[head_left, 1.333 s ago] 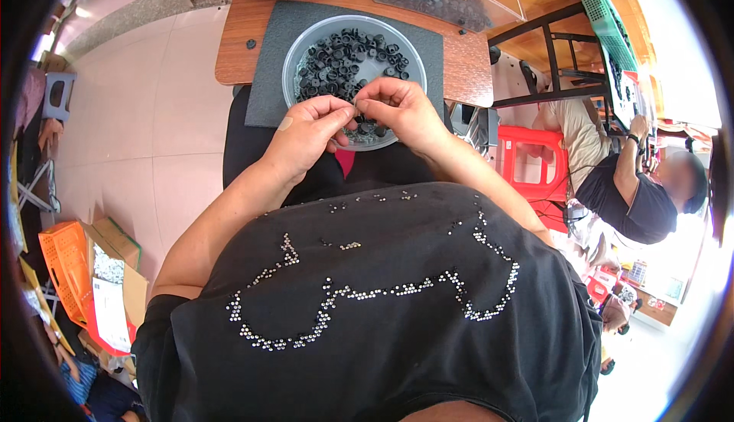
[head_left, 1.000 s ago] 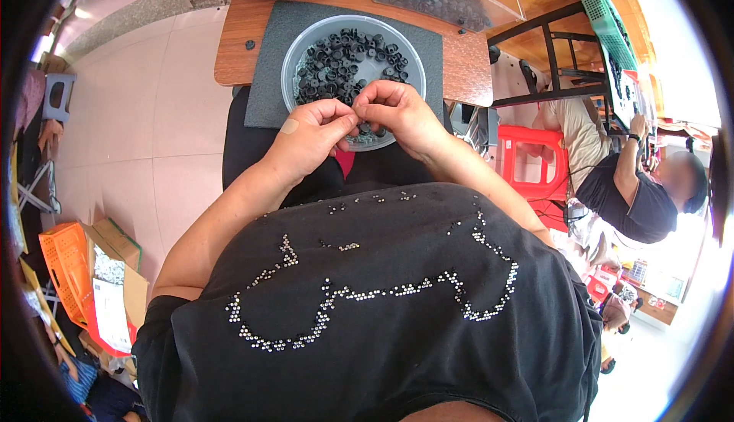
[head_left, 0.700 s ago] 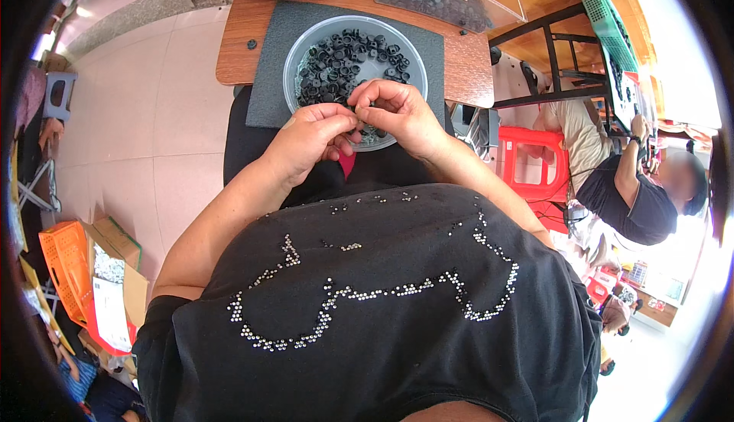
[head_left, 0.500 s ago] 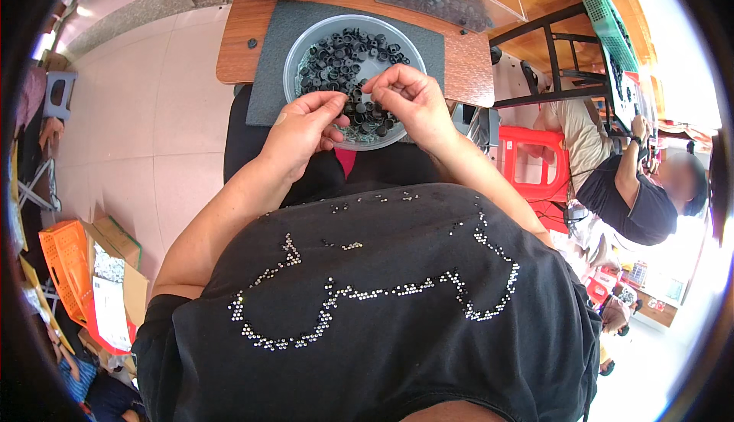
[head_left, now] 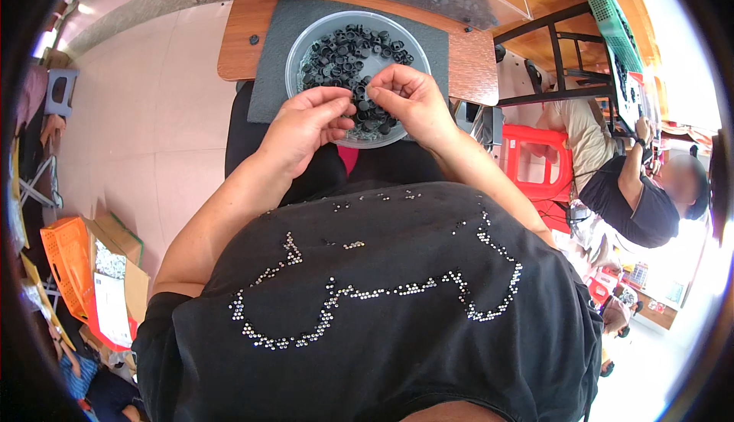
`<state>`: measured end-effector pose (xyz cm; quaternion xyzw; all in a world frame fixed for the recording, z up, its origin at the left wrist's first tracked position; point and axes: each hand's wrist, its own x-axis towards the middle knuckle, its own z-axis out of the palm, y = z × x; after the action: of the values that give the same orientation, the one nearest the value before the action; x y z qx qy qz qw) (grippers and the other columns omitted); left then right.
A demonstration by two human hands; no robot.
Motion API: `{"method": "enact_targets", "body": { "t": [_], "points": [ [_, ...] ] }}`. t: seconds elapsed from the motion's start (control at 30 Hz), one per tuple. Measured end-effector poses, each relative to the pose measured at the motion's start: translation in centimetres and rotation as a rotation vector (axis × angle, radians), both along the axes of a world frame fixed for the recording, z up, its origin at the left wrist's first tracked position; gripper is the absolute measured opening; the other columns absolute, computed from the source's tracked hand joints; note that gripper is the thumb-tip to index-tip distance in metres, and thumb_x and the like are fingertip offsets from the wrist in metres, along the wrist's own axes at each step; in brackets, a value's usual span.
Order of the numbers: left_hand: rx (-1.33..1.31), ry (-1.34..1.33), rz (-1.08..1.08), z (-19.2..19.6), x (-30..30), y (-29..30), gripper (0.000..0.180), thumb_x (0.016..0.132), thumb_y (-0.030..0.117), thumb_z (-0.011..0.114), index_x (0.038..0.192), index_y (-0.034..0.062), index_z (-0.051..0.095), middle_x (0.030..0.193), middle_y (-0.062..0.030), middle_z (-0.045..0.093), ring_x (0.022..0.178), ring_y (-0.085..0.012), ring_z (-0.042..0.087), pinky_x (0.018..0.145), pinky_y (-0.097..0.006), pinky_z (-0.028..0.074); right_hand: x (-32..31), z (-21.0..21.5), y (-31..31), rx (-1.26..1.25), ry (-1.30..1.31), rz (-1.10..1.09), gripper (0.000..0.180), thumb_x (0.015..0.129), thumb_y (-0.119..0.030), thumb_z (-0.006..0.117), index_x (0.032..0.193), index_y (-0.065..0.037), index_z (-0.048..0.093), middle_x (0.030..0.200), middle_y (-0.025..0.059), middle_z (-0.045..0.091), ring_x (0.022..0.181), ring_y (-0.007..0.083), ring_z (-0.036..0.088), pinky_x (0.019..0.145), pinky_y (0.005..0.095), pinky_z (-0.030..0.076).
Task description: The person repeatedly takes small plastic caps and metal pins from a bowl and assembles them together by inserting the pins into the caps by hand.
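The two hands have moved apart since a moment ago, when they were pressed together. The left hand (head_left: pixel 304 121) sits at the near rim of the round bowl (head_left: pixel 302 43), fingers curled, thumb meeting fingertips. The right hand (head_left: pixel 407 102) is over the small black parts (head_left: pixel 348 51) in the bowl, fingertips pinched together; what they hold is too small to tell.

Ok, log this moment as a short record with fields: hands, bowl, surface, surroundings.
left hand: over the near rim of the bowl, fingers curled, thumb and forefinger pinched
right hand: over the bowl, fingertips pinched on a small black part
bowl: clear, round, filled with small black parts
surface: grey mat on wooden table
surroundings: red stool at right, orange crate at left
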<state>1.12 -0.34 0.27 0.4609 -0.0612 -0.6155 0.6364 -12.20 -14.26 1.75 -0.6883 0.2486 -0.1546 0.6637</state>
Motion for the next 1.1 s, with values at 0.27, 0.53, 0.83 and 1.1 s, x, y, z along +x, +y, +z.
{"method": "enact_targets", "body": {
  "t": [0.27,0.53,0.83,1.1],
  "points": [
    [0.005,-0.018,-0.142,0.6,-0.4,0.1,0.019,0.088,0.016,0.058,0.103,0.0042,0.058,0.092,-0.0058,0.062,0.075,-0.0105,0.058,0.065,-0.021,0.047,0.7,-0.6,0.7,-0.275,-0.010,0.054,0.001,0.085,-0.003,0.060,0.085,-0.003,0.060,0.080,0.0025,0.062,0.073,0.0058,0.057,0.065,0.0197,0.046],
    [-0.070,0.086,0.062,-0.8,0.5,-0.2,0.016,0.088,0.010,0.057,0.103,0.0032,0.053,0.097,-0.0091,0.061,0.084,-0.0129,0.058,0.075,-0.024,0.048,-0.1,0.1,-0.1,0.198,0.014,-0.047,0.004,0.088,-0.008,0.056,0.087,-0.005,0.057,0.078,0.0043,0.064,0.061,0.0056,0.055,0.055,0.0176,0.042],
    [-0.044,0.131,0.158,-0.7,1.0,0.0,0.023,0.090,0.009,0.050,0.112,0.0020,0.051,0.101,-0.0121,0.061,0.090,-0.0168,0.060,0.079,-0.026,0.050,2.1,-2.7,-1.7,-0.998,0.135,0.149,0.016,0.076,-0.006,0.059,0.092,-0.006,0.062,0.080,0.0146,0.061,0.074,0.0304,0.061,0.066,0.0366,0.049],
    [-0.038,0.128,0.158,-1.1,1.0,0.0,0.023,0.090,0.011,0.048,0.111,0.0003,0.053,0.098,-0.0121,0.061,0.088,-0.0174,0.061,0.077,-0.027,0.050,3.4,-3.6,-1.6,-1.205,0.394,0.291,0.012,0.075,-0.009,0.060,0.086,-0.006,0.060,0.081,0.0115,0.061,0.079,0.0305,0.061,0.068,0.0401,0.050]
  ]
}}
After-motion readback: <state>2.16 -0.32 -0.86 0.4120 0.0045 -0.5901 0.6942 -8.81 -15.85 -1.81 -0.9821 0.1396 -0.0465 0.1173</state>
